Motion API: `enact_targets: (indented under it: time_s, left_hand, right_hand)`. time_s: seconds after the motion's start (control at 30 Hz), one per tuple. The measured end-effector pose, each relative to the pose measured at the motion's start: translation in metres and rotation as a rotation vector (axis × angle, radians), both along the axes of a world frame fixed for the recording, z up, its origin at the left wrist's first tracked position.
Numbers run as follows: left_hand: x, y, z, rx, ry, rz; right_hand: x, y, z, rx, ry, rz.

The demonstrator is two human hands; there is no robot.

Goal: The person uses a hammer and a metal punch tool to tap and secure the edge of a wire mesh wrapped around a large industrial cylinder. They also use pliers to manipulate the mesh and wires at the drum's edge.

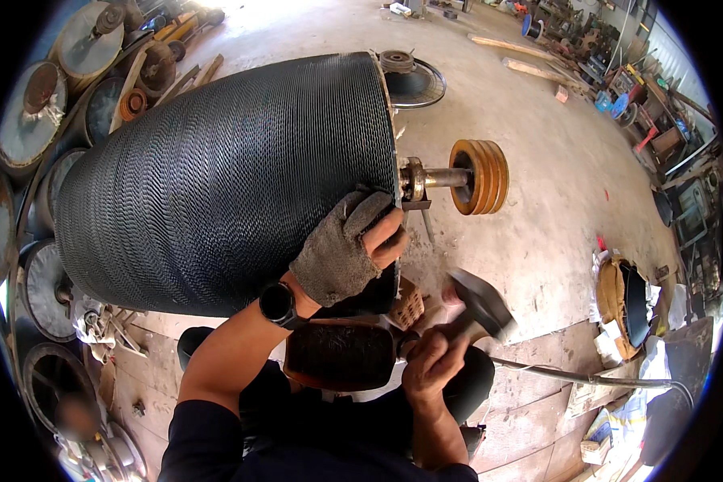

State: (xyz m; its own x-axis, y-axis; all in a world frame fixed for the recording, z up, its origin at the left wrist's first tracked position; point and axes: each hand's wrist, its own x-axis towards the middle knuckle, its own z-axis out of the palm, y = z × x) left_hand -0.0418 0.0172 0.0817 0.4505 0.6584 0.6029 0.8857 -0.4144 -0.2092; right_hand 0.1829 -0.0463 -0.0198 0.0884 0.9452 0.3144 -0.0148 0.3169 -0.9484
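Observation:
A big black ribbed drum (225, 177) lies on its side in front of me, its surface covered in fine rows of ridges. My left hand (341, 249), in a worn grey glove that leaves some fingers bare, rests on the drum near its right end. Those fingers are curled closed by the rim, and whatever they pinch is hidden. My right hand (435, 365) is bare and wrapped round the handle of a hammer. The hammer's metal head (482, 304), slightly blurred, is raised right of the drum, apart from it.
From the drum's right end a shaft (442, 178) carries a rusty grooved pulley (482, 177). A brown rectangular container (340, 355) sits below the drum, beside a perforated brick (407, 304). Other drums (36, 112) stack at left; a hose (570, 376) crosses the floor at right.

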Motion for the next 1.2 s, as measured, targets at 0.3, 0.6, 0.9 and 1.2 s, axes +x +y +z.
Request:
enact_targets:
  time_s: [0.3,0.6,0.9,1.2]
  left_hand:
    - [0.001,0.000,0.003,-0.019,-0.010,0.000]
    - [0.002,-0.006,0.001,0.001,-0.010,0.007]
    - [-0.004,-0.008,0.005,0.167,-0.073,0.032]
    - [-0.085,-0.009,0.063,0.325,-0.236,0.439]
  right_hand:
    - [0.005,0.000,-0.003,-0.029,-0.251,0.069]
    - [-0.001,0.004,0.001,-0.064,-0.415,0.083]
    - [0.031,0.016,0.045,-0.087,-0.397,-0.124]
    - [0.173,0.051,-0.001,-0.334,-1.051,-0.392]
